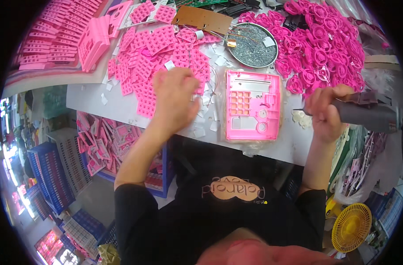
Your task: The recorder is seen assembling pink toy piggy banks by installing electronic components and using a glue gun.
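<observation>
My right hand is closed round a dark grey electric screwdriver, whose thin bit points left past my fingers. Over the heap of pink rubber keypads is my left hand, its fingers curled down. What they hold, if anything, is hidden; a small white square shows just beyond them. Between my hands a pink plastic housing lies inner side up on clear wrapping. It has a grid of square key openings, a speaker-like round part and a ring-shaped opening.
Behind the housing stands a round dish of small screws. Magenta ring-shaped parts are heaped at the far right, and pink casings at the far left. Below the table are a crate of pink parts and a yellow fan.
</observation>
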{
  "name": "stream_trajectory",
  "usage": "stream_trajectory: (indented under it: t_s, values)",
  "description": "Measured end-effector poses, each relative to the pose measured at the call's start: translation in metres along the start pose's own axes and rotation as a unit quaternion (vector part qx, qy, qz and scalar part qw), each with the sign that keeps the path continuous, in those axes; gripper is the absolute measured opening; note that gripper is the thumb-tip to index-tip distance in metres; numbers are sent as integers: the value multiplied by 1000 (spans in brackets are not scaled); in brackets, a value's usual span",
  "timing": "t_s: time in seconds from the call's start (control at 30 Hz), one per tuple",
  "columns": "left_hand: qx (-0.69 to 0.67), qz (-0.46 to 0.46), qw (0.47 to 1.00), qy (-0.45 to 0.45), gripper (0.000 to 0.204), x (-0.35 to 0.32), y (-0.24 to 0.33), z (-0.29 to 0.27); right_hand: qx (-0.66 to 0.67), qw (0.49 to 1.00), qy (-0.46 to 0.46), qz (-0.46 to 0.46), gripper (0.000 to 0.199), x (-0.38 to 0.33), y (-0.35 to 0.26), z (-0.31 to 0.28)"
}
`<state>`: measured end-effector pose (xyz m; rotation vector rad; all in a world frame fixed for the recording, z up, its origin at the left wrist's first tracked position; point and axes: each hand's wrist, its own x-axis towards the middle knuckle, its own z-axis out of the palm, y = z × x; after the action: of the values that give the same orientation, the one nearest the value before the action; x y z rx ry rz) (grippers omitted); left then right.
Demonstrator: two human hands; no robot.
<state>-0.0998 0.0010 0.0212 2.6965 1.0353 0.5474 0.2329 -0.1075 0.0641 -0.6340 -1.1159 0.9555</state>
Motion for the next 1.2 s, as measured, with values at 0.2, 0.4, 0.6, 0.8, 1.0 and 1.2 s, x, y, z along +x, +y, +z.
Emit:
stream_trajectory:
  t_s: [0.2, 0.4, 0.6, 0.8, 1.0, 1.2]
  values:
    - [-34, -20, 994, 103, 17, -23, -35, -16, -42, 998, 31, 17, 49, 3, 5, 5]
    - [-706, -307, 637, 38, 14, -33, 4, -32, -518, 827, 200, -89, 60, -11, -18, 50]
    - [-818, -336, 460, -86, 18, -32, 50, -8, -563, 797, -169, -140, 40, -33, 13, 89]
    - [-722, -252, 628, -147, 21, -46, 80, 1, -443, 857, -259, 47, 32, -31, -7, 101]
    - [-390, 16, 919, -54, 34, -47, 93, -23, -338, 882, -175, 279, 29, -30, -3, 85]
    - [-351, -80, 933, 21, 17, -27, 42, -22, -380, 846, -176, 329, 27, -5, 48, 54]
